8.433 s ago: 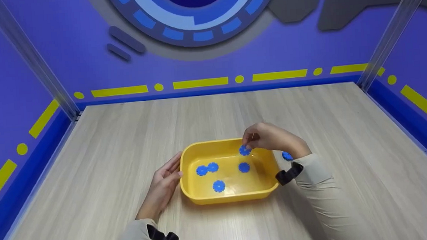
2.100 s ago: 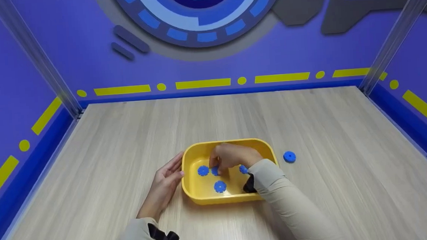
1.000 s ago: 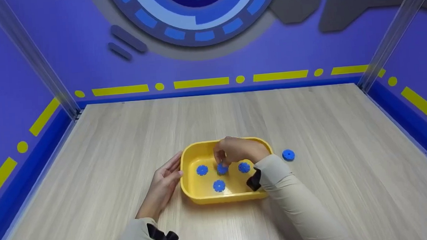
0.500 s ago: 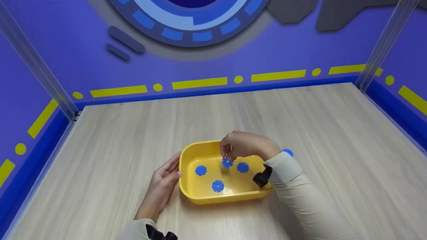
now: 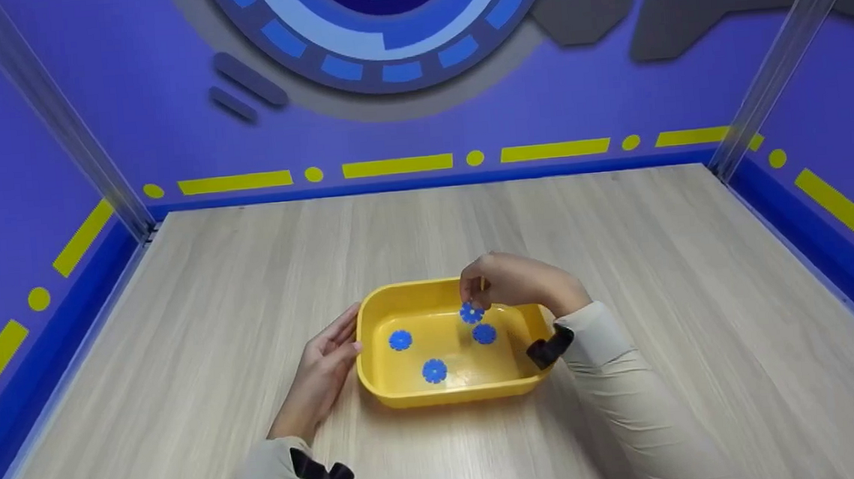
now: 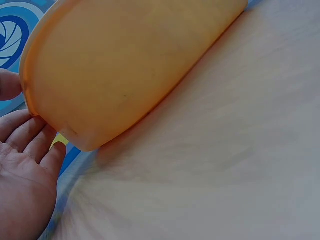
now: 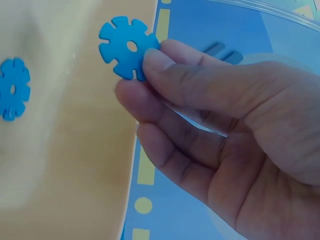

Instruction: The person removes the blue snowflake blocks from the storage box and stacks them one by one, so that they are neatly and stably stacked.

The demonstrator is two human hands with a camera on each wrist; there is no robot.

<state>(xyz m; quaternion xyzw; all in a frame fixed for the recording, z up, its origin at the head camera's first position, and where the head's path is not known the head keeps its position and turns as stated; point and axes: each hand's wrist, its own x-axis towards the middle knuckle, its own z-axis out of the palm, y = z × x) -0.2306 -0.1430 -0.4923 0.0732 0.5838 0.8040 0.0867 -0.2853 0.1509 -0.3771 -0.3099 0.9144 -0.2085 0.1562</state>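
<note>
My right hand (image 5: 516, 278) pinches a blue notched building disc (image 7: 121, 46) between thumb and fingers, raised over the back right part of the yellow plastic tub (image 5: 457, 396). In the right wrist view its round centre hole and slotted edge show. Inside the tub, one flat blue disc (image 5: 400, 340) lies at the left, another disc (image 5: 435, 371) near the front, and a third disc (image 5: 484, 334) right under the held one. My left hand (image 5: 323, 367) holds the tub's left end, thumb at the rim and fingers (image 6: 27, 132) against the outer wall.
The tub stands on a wood-grain table (image 5: 271, 265). A purple back wall (image 5: 116, 88) and side walls with yellow markings enclose the table. Black straps with small cameras sit on both wrists, the right camera (image 5: 551, 346) overlapping the tub's right rim.
The right hand has lifted one disc from the tub's middle and carried it right and up. The blue disc right of the tub is now hidden behind the right wrist. The left hand stays put.
</note>
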